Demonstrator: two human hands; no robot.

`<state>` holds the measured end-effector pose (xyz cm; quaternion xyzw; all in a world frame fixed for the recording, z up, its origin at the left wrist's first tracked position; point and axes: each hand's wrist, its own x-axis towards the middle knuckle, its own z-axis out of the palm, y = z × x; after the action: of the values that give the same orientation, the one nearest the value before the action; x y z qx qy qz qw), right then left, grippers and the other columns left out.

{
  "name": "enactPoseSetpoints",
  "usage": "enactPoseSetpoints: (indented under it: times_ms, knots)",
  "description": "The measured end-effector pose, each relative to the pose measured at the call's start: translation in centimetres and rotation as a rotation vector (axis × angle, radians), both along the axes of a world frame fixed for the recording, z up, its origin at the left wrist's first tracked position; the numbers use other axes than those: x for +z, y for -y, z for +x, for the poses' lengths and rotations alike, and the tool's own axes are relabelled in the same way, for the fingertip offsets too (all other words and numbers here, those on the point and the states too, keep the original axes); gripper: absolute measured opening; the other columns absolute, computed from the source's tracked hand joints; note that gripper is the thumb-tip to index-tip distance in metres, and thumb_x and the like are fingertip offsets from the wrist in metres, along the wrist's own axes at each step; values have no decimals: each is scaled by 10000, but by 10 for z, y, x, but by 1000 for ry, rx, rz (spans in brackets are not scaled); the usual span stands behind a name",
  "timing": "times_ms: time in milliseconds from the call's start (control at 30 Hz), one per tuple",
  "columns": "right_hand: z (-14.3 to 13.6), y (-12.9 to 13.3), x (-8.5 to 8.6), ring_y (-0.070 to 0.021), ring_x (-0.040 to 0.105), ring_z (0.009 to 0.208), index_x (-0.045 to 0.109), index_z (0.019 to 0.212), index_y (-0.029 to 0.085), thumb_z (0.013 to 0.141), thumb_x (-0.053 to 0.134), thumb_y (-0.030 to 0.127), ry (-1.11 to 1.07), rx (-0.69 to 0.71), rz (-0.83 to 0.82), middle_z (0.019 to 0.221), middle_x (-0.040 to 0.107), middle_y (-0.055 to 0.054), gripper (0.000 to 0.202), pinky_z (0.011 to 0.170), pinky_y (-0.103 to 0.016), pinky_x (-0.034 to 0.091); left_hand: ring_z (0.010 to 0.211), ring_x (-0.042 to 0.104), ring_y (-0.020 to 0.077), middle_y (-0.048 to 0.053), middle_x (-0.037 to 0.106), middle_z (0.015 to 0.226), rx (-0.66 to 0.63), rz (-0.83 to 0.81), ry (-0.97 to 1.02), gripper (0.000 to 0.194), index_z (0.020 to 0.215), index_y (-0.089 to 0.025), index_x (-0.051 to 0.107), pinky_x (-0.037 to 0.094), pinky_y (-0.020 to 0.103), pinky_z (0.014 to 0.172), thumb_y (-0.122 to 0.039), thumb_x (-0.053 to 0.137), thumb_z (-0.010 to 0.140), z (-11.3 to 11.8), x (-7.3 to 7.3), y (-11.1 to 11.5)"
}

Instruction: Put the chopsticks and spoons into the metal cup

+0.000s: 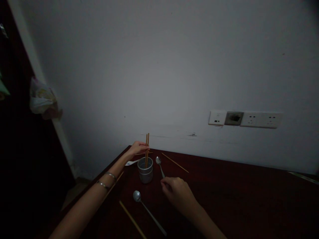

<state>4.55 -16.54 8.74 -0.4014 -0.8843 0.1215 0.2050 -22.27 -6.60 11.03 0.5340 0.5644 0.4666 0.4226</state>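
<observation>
My left hand (140,148) is closed on a pair of chopsticks (147,151), held upright with their lower ends inside the mouth of a grey metal cup (145,174). Right of the cup, my right hand (174,191) has its fingers closed at the handle end of a metal spoon (161,168), whose bowl points toward the wall. A second metal spoon (152,217) lies in front of the cup. Behind the cup's left side is a white spoon (131,163), partly hidden by the cup.
On the dark red table (224,189) lie single chopsticks: one at the back right (175,162), one in front (132,219), others beside and behind my left arm. Sockets (261,119) line the wall. A plastic bag (42,98) hangs at left.
</observation>
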Motion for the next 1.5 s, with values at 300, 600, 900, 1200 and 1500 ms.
enactPoseSetpoints:
  times_ms: [300, 600, 900, 1200, 1500]
  knots:
    - [15, -12, 11, -143, 613, 687, 664, 890, 231, 817, 422, 257, -141, 3, -20, 775, 682, -27, 254, 593, -214, 380, 720, 644, 176, 121, 686, 823, 172, 375, -35, 362, 871, -71, 631, 514, 295, 672, -308, 703, 607, 22, 88, 37]
    - [15, -16, 15, -167, 595, 706, 583, 1078, 148, 802, 463, 421, -773, 100, -399, 887, 642, -90, 407, 475, -231, 459, 738, 652, 178, 117, 686, 856, -88, 373, -10, 257, 876, -108, 641, 514, 281, 655, -284, 651, 688, 92, 113, 87]
    - [7, -14, 10, -81, 493, 493, 593, 921, 137, 723, 585, 380, -765, 173, -542, 638, 502, 23, 313, 408, -184, 419, 705, 646, 145, 111, 683, 809, -225, 172, 46, 241, 834, -96, 615, 486, 217, 584, -284, 665, 692, 124, 71, 82]
    - [27, -52, -15, -100, 523, 506, 651, 769, 133, 723, 564, 282, -334, 47, -391, 558, 559, 14, 178, 468, -195, 368, 700, 626, 156, 85, 664, 828, 172, 378, -65, 406, 993, -120, 586, 497, 275, 624, -387, 622, 690, 31, 88, 54]
    - [40, -81, -64, -166, 618, 753, 658, 787, 155, 697, 604, 224, 54, -110, -252, 803, 663, -60, 126, 623, -220, 394, 596, 542, 138, 11, 621, 613, 62, 7, -1076, 223, 772, -145, 680, 380, 212, 567, -256, 530, 648, -102, 12, 31]
